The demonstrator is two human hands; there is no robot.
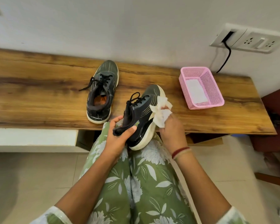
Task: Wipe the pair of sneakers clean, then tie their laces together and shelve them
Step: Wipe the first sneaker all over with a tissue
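Gripping one sneaker (141,113) by its padded heel collar, the left hand (118,136) curls round soft fabric that gives yet holds (the shoe is probably light). It tilts between the lap and the edge of the surface (39,94). The right hand (171,126) pinches a crumpled wipe (161,110) against the firm midsole. The other sneaker (102,92) sits on the surface.

Grained wooden bench (39,88), pink perforated plastic basket (215,89), glossy-heeled mesh sneakers (102,91), crumpled white wipe (162,110)
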